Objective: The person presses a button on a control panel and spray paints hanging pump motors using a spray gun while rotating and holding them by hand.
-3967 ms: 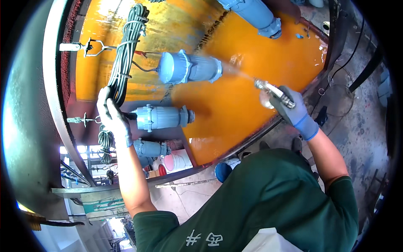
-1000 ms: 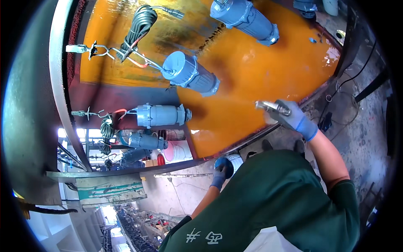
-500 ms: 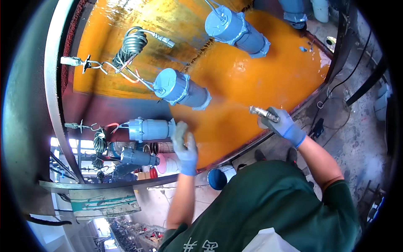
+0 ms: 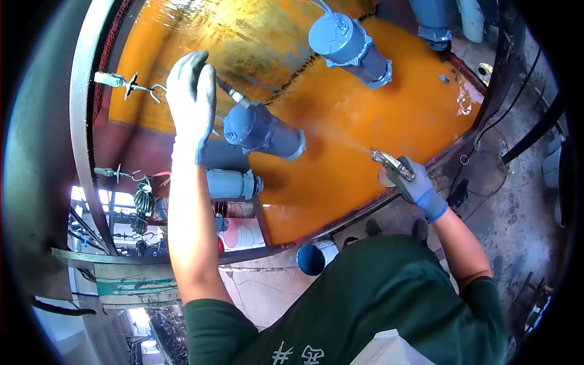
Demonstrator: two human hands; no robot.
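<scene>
My right hand (image 4: 417,185), in a grey and blue glove, is closed round a metal spray gun (image 4: 392,163). A pale mist leaves its nozzle toward the middle blue-grey submersible pump (image 4: 264,131). My raised left hand (image 4: 190,100), gloved too, is at the pump's cable coil, with its fingers bent over it; the coil is almost wholly hidden behind the glove. A cable plug (image 4: 238,96) sticks out to the right of that hand. Left of it is a metal hook (image 4: 157,92). Below, a second pump (image 4: 231,184) hangs partly behind my left forearm.
An orange-coated booth panel (image 4: 328,194) spreads behind the pumps. Another pump (image 4: 350,48) hangs farther right, and one more (image 4: 432,24) at the top right. A curved metal rail (image 4: 82,121) runs down the left. A blue bucket (image 4: 313,258) and a pink-stained bucket (image 4: 240,234) stand below.
My left hand has moved up and left from beside the lower pump to the cable coil. The plug has dropped lower. My right hand has shifted slightly down and right, still holding the spray gun.
</scene>
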